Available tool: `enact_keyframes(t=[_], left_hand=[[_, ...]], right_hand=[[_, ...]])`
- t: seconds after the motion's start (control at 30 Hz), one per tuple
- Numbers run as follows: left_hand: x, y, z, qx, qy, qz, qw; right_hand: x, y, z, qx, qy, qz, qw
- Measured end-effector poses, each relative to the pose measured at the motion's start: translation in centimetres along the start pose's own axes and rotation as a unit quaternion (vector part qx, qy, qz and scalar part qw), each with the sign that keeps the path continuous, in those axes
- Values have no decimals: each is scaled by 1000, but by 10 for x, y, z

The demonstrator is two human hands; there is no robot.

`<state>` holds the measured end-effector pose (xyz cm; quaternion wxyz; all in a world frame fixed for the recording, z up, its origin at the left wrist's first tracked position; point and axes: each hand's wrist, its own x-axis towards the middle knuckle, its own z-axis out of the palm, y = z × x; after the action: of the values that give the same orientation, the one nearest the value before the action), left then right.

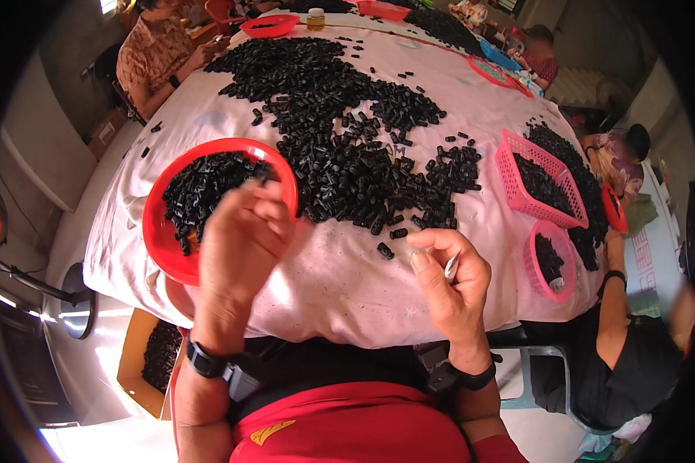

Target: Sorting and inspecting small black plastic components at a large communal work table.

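Note:
My left hand [247, 239] is over the right side of a red plastic bowl [156, 258] filled with small black cylindrical parts [208, 181]. Motion smears its fingers, so whether they grip anything is hidden. My right hand [454, 289] hovers above the pink cloth, thumb and forefinger brought close together. A small shiny metal tool [451, 268] is gripped in its curled fingers; only a short pointed end shows. Just left of that hand lie a loose black part [385, 250] and another black part [398, 233]. Beyond both hands spreads a large pile of the same black parts [347, 166].
Toward the right stand a pink mesh basket [510, 181] and a round pink basket [568, 282], both holding black parts. A cardboard box [135, 347] of dark pieces sits on the floor at left. Other people sit around the cloth-covered table [340, 285]; one person [158, 58] works at far left.

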<state>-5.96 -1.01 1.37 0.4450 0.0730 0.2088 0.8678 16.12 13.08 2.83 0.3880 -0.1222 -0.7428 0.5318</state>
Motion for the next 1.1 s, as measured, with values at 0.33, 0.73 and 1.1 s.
enact_keyframes(t=[0.33, 0.73, 1.1], left_hand=[[4, 32, -17, -62, -13, -16, 998], [-8, -32, 0, 253, -36, -231, 939], [-17, -42, 10, 304, -149, -199, 920]], right_hand=[[7, 27, -3, -302, -66, 5, 951], [8, 29, 2, -309, -116, 42, 943], [2, 7, 12, -120, -86, -37, 988]])
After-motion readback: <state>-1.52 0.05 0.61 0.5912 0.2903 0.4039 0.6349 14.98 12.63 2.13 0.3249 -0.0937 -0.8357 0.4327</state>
